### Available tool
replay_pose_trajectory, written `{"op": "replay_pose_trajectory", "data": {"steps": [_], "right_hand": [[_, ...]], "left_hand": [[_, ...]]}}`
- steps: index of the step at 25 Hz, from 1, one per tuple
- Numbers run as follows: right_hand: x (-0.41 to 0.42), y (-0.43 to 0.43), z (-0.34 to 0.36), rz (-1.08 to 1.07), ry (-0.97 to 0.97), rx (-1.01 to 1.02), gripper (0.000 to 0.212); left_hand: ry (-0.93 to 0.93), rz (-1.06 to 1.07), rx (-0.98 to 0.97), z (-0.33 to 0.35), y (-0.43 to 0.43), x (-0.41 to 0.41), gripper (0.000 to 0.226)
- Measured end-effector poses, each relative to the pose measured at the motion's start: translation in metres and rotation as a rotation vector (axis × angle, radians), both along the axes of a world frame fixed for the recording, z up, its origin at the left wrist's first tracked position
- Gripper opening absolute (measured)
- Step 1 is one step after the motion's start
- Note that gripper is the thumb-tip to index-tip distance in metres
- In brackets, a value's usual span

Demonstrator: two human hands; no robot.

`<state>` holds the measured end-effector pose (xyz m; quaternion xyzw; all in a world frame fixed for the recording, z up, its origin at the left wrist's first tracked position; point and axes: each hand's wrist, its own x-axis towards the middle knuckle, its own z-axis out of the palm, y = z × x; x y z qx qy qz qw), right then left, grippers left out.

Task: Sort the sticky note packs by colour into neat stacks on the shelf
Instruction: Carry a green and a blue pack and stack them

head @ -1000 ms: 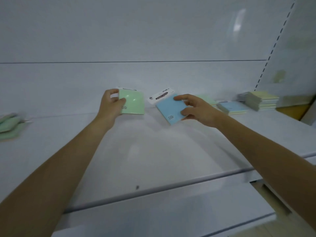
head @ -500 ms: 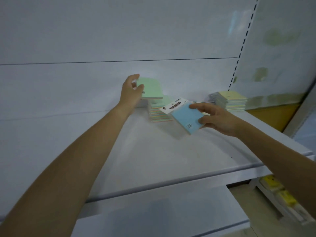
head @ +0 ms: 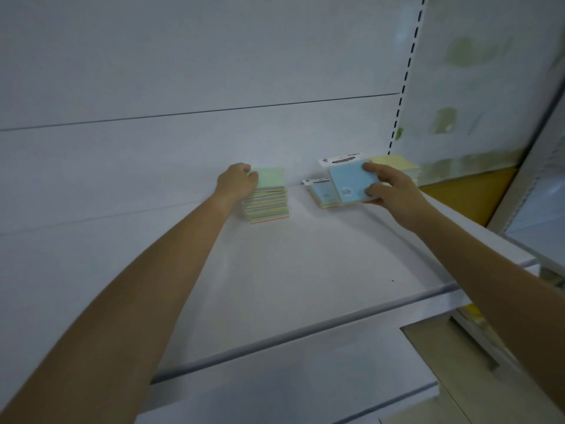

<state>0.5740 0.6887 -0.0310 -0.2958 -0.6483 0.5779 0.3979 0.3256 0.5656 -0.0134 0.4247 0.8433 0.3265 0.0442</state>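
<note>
My left hand (head: 237,182) holds a green sticky note pack (head: 270,178) by its left edge, and the pack lies on top of the green stack (head: 268,206) at the back of the white shelf (head: 305,270). My right hand (head: 388,188) grips a blue pack (head: 348,183) with a white header card, tilted just above the low blue stack (head: 322,195). A yellow stack (head: 397,163) stands behind my right hand, partly hidden by it.
The shelf's back panel rises right behind the stacks. A slotted upright (head: 403,87) and a side panel close off the right end. A lower shelf edge (head: 305,402) juts out below, with yellow goods at the far right.
The view swung right. My left hand lowered the green pack onto the green stack. My right hand carried the blue pack back and right, over the blue stack.
</note>
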Motion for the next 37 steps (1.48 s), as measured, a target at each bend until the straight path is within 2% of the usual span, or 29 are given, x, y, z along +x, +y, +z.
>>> {"op": "replay_pose_trajectory", "data": {"steps": [2, 4, 6, 7, 9, 10, 13, 19, 23, 28, 33, 37], "right_hand": [[-0.009, 0.006, 0.003, -0.017, -0.044, 0.039, 0.049], [-0.022, 0.014, 0.004, -0.008, -0.093, 0.076, 0.049], [-0.036, 0.023, 0.003, -0.012, -0.149, 0.114, 0.048], [-0.042, 0.027, 0.001, -0.019, -0.189, 0.125, 0.048], [-0.05, 0.032, -0.006, -0.052, -0.288, 0.184, 0.047], [-0.053, 0.033, -0.011, -0.072, -0.343, 0.254, 0.047], [-0.053, 0.034, -0.023, -0.145, -0.463, 0.485, 0.044], [-0.051, 0.04, -0.036, -0.101, -0.552, 0.557, 0.035], [-0.05, 0.038, -0.038, -0.005, -0.674, 0.579, 0.058], [-0.042, 0.026, -0.034, -0.059, -0.621, 0.628, 0.061], [-0.042, 0.001, -0.013, -0.108, -0.375, 0.881, 0.051], [-0.059, -0.029, 0.01, -0.036, -0.273, 1.141, 0.043]], "left_hand": [[0.029, 0.054, -0.021, 0.001, 0.002, 0.002, 0.044], [0.175, 0.081, 0.114, 0.003, -0.003, 0.015, 0.043], [0.366, -0.105, 0.344, 0.004, -0.005, 0.041, 0.035], [0.428, -0.254, 0.368, 0.002, -0.005, 0.055, 0.032], [0.476, -0.509, 0.232, -0.011, -0.001, 0.078, 0.028], [0.477, -0.558, 0.134, -0.021, 0.002, 0.086, 0.028], [0.424, -0.521, -0.032, -0.045, 0.007, 0.094, 0.029], [0.341, -0.457, -0.146, -0.059, 0.001, 0.094, 0.043], [0.324, -0.439, -0.183, -0.058, -0.009, 0.095, 0.051], [0.338, -0.436, -0.219, -0.055, -0.014, 0.1, 0.051], [0.427, -0.375, -0.099, -0.04, -0.03, 0.104, 0.042], [0.587, -0.284, -0.113, -0.027, -0.069, 0.093, 0.038]]}}
